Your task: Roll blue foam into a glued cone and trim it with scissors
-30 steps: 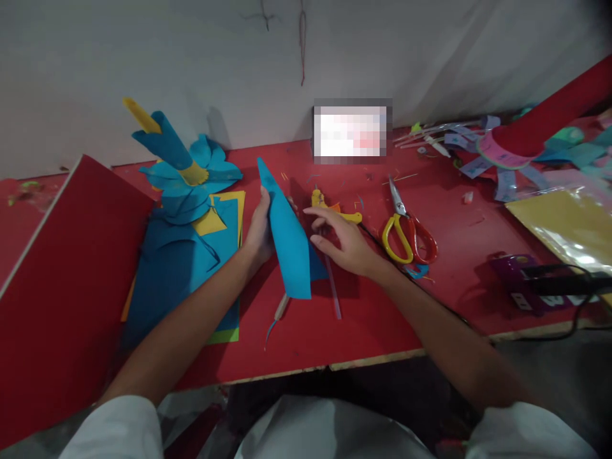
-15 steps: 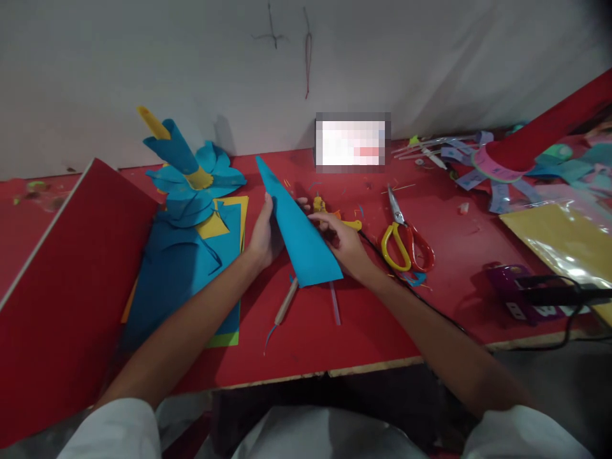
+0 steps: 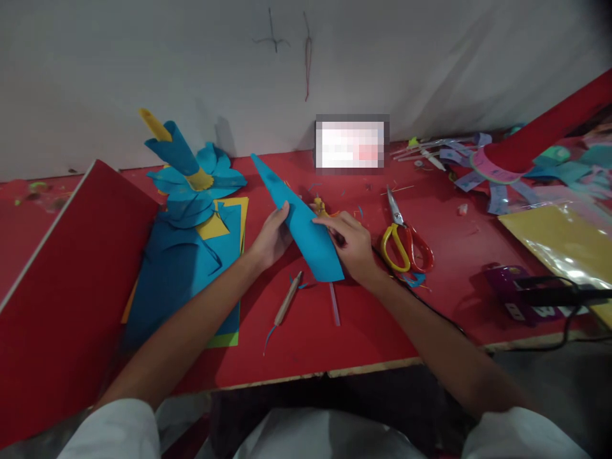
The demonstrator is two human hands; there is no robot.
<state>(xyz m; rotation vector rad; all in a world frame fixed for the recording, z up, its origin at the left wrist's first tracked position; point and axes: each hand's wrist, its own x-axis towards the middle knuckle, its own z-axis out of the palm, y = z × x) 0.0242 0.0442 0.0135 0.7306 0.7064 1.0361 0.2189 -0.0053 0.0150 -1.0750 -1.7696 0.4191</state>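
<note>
A long, tapering piece of blue paper is held above the red table, narrow end up and to the left. My left hand grips its left edge, thumb on the near face and the other fingers hidden behind it. On the right edge, my right hand is closed, with the index finger laid on the paper's face. Behind the paper, a yellow glue gun is partly covered. Below lie a wooden-handled tool and a clear glue stick.
Scissors with yellow and red handles lie to the right. At the left are stacked blue sheets, a blue and yellow paper flower and a standing red board. A blurred screen leans at the wall.
The blue paper has turned slightly and its lower part has shifted right. My left hand has moved right and lower along its edge; my right hand has shifted a little right.
</note>
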